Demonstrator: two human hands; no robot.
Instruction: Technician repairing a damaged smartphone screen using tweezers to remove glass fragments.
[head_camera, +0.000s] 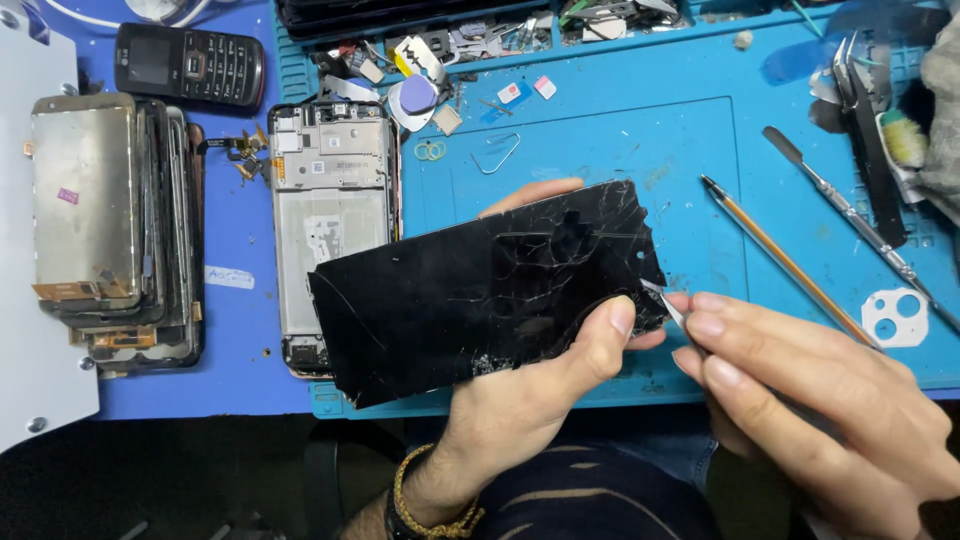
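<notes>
Right hand (820, 400) (perhaps tweezers) beside cracked screen (480, 285)

Left hand (520, 400): grips cracked black screen panel (480, 290), above the blue mat (620, 140).
Right hand (810, 400): pinches thin metal tool (668, 305), tip touching panel's right edge.
Phone frame (335, 220): just left of panel.
</notes>
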